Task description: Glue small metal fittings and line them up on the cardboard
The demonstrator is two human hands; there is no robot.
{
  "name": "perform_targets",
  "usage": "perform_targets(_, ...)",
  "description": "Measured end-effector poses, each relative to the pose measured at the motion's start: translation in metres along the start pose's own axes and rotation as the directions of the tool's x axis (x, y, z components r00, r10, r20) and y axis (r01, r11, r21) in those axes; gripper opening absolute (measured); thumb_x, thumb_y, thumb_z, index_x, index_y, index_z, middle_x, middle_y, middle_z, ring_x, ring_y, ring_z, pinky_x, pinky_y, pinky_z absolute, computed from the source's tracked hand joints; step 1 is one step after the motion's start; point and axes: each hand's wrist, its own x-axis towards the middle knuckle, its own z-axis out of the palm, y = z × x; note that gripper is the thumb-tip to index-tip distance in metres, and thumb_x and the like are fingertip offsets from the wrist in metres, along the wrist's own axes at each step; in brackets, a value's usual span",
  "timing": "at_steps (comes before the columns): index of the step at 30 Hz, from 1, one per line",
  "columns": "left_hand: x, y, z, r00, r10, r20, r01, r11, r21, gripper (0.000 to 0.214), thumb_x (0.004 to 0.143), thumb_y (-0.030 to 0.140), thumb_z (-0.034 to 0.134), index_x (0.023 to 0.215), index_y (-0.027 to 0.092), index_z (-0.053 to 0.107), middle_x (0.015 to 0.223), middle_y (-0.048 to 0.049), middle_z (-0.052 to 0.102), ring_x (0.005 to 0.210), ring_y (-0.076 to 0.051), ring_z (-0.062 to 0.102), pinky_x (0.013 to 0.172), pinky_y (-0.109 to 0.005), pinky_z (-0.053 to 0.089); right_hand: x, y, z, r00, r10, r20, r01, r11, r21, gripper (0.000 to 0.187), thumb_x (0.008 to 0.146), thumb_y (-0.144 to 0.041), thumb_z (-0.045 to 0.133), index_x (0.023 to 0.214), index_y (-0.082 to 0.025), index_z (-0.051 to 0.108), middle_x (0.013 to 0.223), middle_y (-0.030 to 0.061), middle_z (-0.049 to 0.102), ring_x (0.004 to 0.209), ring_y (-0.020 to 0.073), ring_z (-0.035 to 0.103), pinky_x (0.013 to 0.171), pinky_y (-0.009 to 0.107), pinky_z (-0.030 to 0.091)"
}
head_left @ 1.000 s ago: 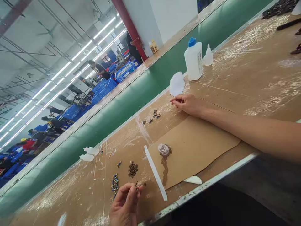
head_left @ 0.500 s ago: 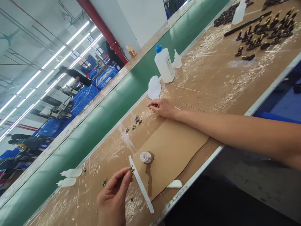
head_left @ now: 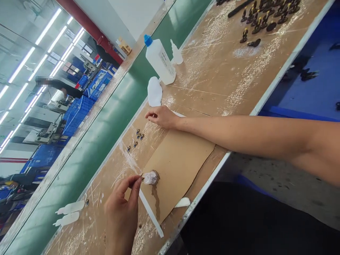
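My left hand [head_left: 124, 202] is closed, thumb and forefinger pinching a tiny dark-and-gold figurine [head_left: 142, 176] that its fingertips mostly hide. The figurine is right beside the mouth of a small clear jar [head_left: 150, 177] on a cardboard sheet [head_left: 177, 159]; whether they touch I cannot tell. A wet dark streak [head_left: 156, 203] runs from the jar across the cardboard. My right hand [head_left: 162, 117] rests at the sheet's far edge with its fingers curled; anything inside them is hidden. Several small blue-and-gold figurines [head_left: 138, 136] lie just beyond it.
Behind my right hand are a white scrap [head_left: 154, 92], a large blue-capped bottle [head_left: 162, 62] and a small dropper bottle [head_left: 176, 53]. Many dark, yellow-topped figurines [head_left: 257, 24] stand farther right. Two squeeze bottles [head_left: 69, 208] lie at left. White tape [head_left: 151, 214] borders the cardboard.
My left hand has brought the pinched figurine over to the jar's mouth. The camera view has shifted, while my right hand keeps its curled pose near the cardboard's far edge.
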Motion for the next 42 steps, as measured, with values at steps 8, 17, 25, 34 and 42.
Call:
perform_targets(8,0.005,0.003,0.004,0.998,0.061,0.034,-0.064,0.994,0.094,0.017,0.075,0.041,0.060,0.071,0.027,0.068,0.070,0.0026,0.068,0.068,-0.016,0.062,0.067,-0.027,0.045,0.000,0.000,0.000,1.000,-0.007,0.010,0.007,1.000,0.016,0.019,0.081,-0.009,0.053,0.090,-0.012,0.070,0.081,0.0029,0.067,0.072,0.0090,0.056,0.071,0.022,0.039)
perform_targets(17,0.008,0.006,0.005,0.993,0.108,0.038,-0.111,0.989,0.095,0.017,0.073,0.042,0.059,0.069,0.027,0.068,0.071,0.0022,0.068,0.063,-0.016,0.058,0.068,-0.027,0.044,0.001,0.000,0.001,1.000,-0.019,0.012,0.019,1.000,0.012,0.019,0.081,-0.009,0.053,0.090,-0.012,0.070,0.080,0.0027,0.067,0.073,0.0094,0.056,0.070,0.022,0.039)
perform_targets(25,0.008,0.007,0.006,0.993,0.110,0.042,-0.113,0.990,0.084,0.020,0.073,0.044,0.058,0.069,0.027,0.069,0.071,0.0005,0.068,0.065,-0.017,0.060,0.065,-0.028,0.043,0.000,-0.001,0.000,1.000,-0.023,0.011,0.023,1.000,0.011,0.020,0.081,-0.010,0.052,0.090,-0.012,0.070,0.081,0.0028,0.067,0.072,0.0089,0.056,0.070,0.021,0.039)
perform_targets(34,-0.010,0.000,-0.019,0.999,0.007,0.045,-0.014,0.986,0.165,0.026,0.068,0.053,0.061,0.072,0.030,0.070,0.074,0.0032,0.068,0.058,-0.014,0.059,0.058,-0.027,0.042,-0.001,-0.001,0.000,0.999,-0.034,-0.004,0.034,0.999,0.017,0.020,0.079,-0.010,0.052,0.088,-0.013,0.070,0.079,0.0019,0.067,0.069,0.0085,0.054,0.070,0.022,0.040)
perform_targets(42,-0.073,-0.065,-0.022,0.810,-0.576,-0.110,0.532,0.800,-0.278,0.040,0.047,0.049,0.078,0.074,0.022,0.069,0.078,-0.0011,0.071,0.081,-0.020,0.065,0.072,-0.027,0.050,-0.005,-0.003,0.001,0.999,-0.031,-0.026,0.032,0.998,0.046,0.019,0.077,-0.012,0.054,0.086,-0.013,0.071,0.077,0.0024,0.066,0.067,0.0095,0.055,0.068,0.024,0.041)
